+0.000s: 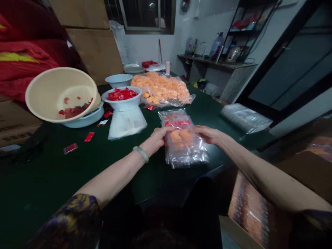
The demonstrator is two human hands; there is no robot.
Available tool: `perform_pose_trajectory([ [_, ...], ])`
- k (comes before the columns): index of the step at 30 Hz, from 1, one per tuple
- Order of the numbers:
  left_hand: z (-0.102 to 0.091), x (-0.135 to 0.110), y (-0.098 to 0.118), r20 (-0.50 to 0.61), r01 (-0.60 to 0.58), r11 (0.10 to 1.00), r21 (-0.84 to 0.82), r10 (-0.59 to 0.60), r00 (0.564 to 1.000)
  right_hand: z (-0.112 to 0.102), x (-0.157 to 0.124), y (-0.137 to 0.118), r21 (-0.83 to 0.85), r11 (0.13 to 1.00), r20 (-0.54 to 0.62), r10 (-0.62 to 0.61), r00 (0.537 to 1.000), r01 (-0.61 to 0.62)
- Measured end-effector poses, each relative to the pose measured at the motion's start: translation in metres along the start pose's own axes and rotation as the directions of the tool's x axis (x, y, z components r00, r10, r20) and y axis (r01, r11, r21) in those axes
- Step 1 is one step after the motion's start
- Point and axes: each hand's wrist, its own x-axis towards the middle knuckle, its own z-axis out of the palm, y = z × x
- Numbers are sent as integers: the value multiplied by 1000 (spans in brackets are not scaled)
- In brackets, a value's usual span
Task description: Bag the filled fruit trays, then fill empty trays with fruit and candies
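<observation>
My left hand grips the left edge of a stack of transparent plastic bags, thumb on top. On the opposite edge, my right hand also holds the stack, its fingers partly hidden. Through the film of the top bag show orange pieces and, above them, red packets. Farther back lies a large transparent bag full of orange pieces. A light blue bowl heaped with small red packets stands to its left, behind a pile of flat plastic bags.
A cream basin with red packets leans tilted over a blue basin. Loose red sachets lie on the dark green table. Plastic bags sit at the right edge. An open carton of packed bags stands below right.
</observation>
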Motion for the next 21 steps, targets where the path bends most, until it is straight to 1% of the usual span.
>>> perform_pose_trajectory([
  [2,10,-9,-6,38,7,1000,-22,-6,999,-6,5,-4,71,997,128,-39,991,30],
  [4,19,-25,-22,63,-4,999,-37,6,998,-14,10,-12,79,996,278,-61,959,40],
  [6,24,-49,-41,71,13,999,-36,-11,997,-21,16,-21,3,1000,437,-21,899,22],
  [7,24,-63,-48,73,68,997,-22,-67,995,-23,20,-25,-54,998,502,15,865,14],
  [8,22,-78,-51,75,156,988,21,-157,985,-24,25,-28,-113,994,555,54,830,11],
  [9,20,-93,-51,98,251,963,97,-260,961,-24,30,-31,-170,985,593,90,800,16],
  [10,17,-107,-46,136,322,924,208,-353,926,-22,36,-34,-222,975,620,118,776,30],
  [11,15,-117,-36,212,346,868,357,-436,875,-19,41,-37,-272,961,638,138,758,53],
  [12,14,-124,-22,292,263,823,503,-448,845,-15,46,-41,-325,942,647,158,746,83],
  [13,14,-125,-5,352,98,790,606,-376,857,-11,50,-46,-385,915,643,175,746,118],
  [14,15,-120,13,398,-129,736,665,-203,894,-8,52,-53,-456,875,624,186,759,160],
  [15,18,-108,32,437,-363,604,710,27,899,-7,50,-61,-536,818,582,178,793,209],
  [16,21,-90,48,495,-523,423,740,184,849,-8,44,-69,-615,744,519,133,844,261],
  [17,24,-68,62,563,-605,253,755,222,796,-9,33,-76,-684,663,434,34,900,304],
  [18,27,-43,72,600,-621,139,771,166,783,-11,16,-81,-733,592,324,-131,937,336],
  [19,29,-18,78,597,-598,81,797,42,801,-12,-7,-81,-758,547,197,-326,925,354],
  [20,31,5,82,558,-552,80,830,-100,824,-9,-35,-75,-746,555,41,-514,857,368],
  [21,31,25,83,529,-507,156,847,-169,832,-3,-66,-63,-689,604,-137,-651,747,400],
])
